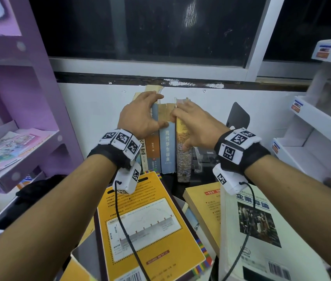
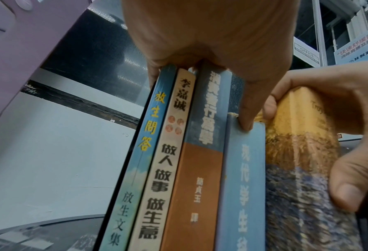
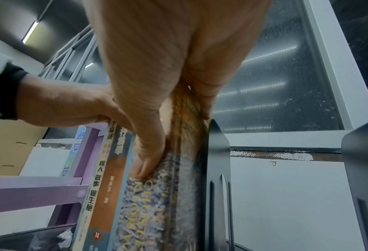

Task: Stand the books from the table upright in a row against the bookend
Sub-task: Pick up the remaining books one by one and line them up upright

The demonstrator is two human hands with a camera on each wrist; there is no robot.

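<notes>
Several books stand upright in a row at the back of the table. My left hand [image 1: 152, 110] grips their tops, fingers over the upper edges and thumb on the light blue dictionary [image 1: 167, 151]. My right hand [image 1: 183, 124] pinches the rightmost book, a mottled yellow-and-blue book [image 1: 184, 159], thumb on its spine and fingers on its far side. In the left wrist view my left hand [image 2: 211, 56] holds the blue-and-orange book [image 2: 200, 169] and its neighbours. In the right wrist view my right hand [image 3: 176, 135] holds the mottled book [image 3: 157, 203], with a black bookend [image 3: 217, 169] close on its right.
An orange book [image 1: 150, 226], a yellow book [image 1: 203, 209] and a white book [image 1: 262, 230] lie flat in front. Another black bookend [image 1: 238, 116] stands further right. A purple shelf [image 1: 24, 138] is on the left, a white rack [image 1: 312, 128] on the right, the wall behind.
</notes>
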